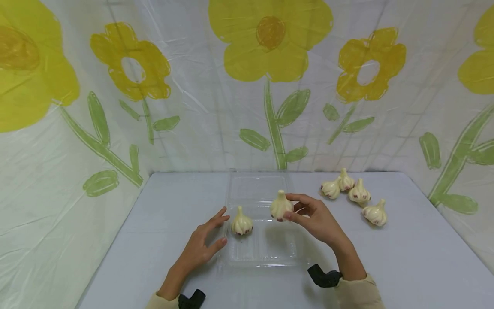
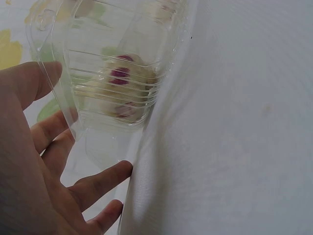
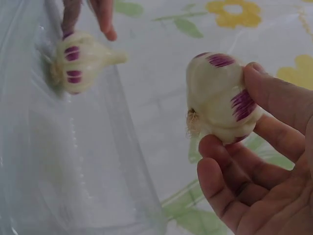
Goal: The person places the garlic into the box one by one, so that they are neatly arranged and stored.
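My right hand (image 1: 318,219) pinches a garlic bulb (image 1: 281,207) between thumb and fingers, with its stem pointing up, above the right part of a clear plastic container (image 1: 275,261). Purple patches and a tuft of roots show on this bulb in the right wrist view. A second garlic bulb (image 1: 242,223) sits upright in the container's left part. Beside the container's left edge is my left hand (image 1: 198,244), fingers spread and holding nothing. In the left wrist view its thumb and some fingers are at the container's clear wall (image 2: 115,93); firm contact is hard to tell.
The container's lid (image 1: 254,187) lies folded back toward the far edge of the white table (image 1: 154,231). Several more garlic bulbs (image 1: 359,192) are grouped at the back right. Behind the table hangs a curtain (image 1: 200,107) with yellow flowers.
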`<move>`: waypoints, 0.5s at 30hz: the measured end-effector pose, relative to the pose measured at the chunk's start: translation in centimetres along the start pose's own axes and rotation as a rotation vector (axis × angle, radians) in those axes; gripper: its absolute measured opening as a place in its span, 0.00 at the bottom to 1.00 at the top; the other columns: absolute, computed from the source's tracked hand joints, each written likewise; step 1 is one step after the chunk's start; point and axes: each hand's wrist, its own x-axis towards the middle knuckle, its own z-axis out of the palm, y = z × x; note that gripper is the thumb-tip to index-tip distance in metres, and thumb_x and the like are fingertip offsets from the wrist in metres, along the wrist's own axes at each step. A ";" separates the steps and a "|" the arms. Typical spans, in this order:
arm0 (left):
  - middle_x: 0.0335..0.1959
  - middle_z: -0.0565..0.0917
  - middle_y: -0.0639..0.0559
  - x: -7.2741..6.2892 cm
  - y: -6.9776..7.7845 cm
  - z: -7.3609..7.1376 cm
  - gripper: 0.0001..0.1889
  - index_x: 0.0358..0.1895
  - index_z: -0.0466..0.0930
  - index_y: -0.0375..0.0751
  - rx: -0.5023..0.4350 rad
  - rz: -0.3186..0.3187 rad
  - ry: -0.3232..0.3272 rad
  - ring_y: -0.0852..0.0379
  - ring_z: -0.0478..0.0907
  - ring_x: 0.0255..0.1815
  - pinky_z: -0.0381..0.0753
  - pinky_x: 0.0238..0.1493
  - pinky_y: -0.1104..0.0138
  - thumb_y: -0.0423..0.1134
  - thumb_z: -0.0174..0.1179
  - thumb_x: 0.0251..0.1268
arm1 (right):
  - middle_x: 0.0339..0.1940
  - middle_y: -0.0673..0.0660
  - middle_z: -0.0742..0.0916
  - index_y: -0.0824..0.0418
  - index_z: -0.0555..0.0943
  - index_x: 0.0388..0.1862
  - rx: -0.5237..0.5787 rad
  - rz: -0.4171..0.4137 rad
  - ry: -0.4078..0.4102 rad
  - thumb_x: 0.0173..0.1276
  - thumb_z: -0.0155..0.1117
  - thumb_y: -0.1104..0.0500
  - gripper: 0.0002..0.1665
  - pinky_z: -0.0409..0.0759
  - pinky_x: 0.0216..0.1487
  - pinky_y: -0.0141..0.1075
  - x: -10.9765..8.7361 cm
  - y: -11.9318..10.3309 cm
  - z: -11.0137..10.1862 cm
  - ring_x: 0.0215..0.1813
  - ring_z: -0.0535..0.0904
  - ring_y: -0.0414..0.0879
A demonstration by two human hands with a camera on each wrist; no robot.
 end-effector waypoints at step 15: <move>0.79 0.67 0.45 0.0 0.0 0.0 0.30 0.72 0.72 0.43 0.007 0.020 0.004 0.47 0.70 0.76 0.77 0.68 0.52 0.37 0.65 0.66 | 0.62 0.53 0.85 0.51 0.81 0.65 -0.007 -0.118 -0.104 0.67 0.73 0.51 0.27 0.84 0.49 0.34 0.2 -0.7 3.8 0.48 0.83 0.42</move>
